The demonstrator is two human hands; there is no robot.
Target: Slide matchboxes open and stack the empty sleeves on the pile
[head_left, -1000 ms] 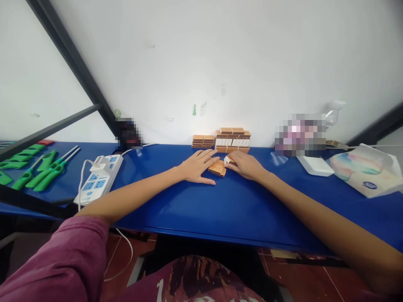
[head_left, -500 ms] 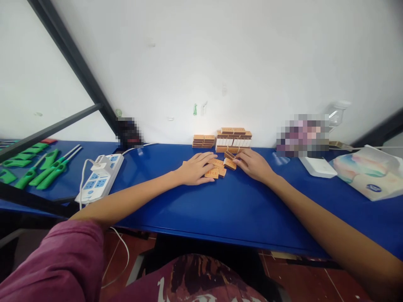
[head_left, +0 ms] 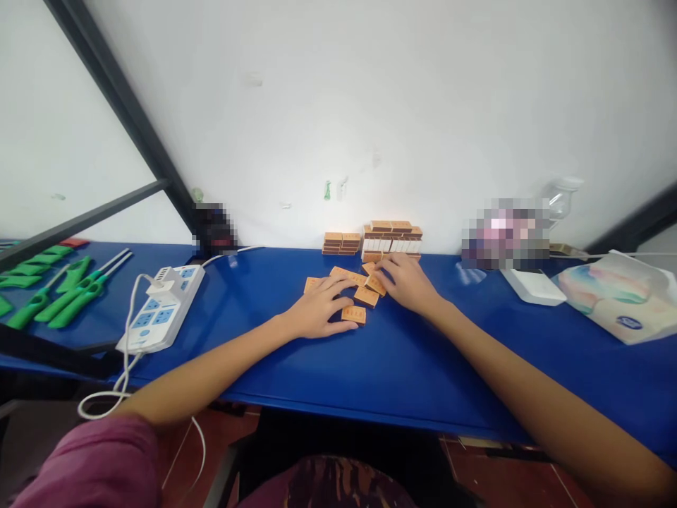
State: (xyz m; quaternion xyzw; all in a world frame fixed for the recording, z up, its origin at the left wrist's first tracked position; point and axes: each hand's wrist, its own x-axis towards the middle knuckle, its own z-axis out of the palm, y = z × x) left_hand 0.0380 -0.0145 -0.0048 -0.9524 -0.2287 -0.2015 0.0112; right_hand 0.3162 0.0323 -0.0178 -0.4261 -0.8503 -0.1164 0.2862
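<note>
Several small orange boxes (head_left: 353,313) lie scattered flat on the blue table (head_left: 402,353) near its middle. My left hand (head_left: 317,310) rests palm down over them, fingers stretched out and touching the boxes. My right hand (head_left: 405,282) lies flat beside it on the right, its fingertips on a tilted box (head_left: 374,283). Behind both hands a stack of the same boxes (head_left: 391,238) stands against the white wall, with a lower stack (head_left: 341,243) to its left.
A white and blue power strip (head_left: 159,307) with a cable lies at the left. Several green lighters (head_left: 63,293) lie at the far left. A white flat box (head_left: 533,286) and a tissue pack (head_left: 616,296) sit at the right. A dark metal frame crosses the left side.
The loose boxes, bunched in a small pile under my hands a second ago, now lie spread out over the table. Both hands have shifted slightly, the left toward me.
</note>
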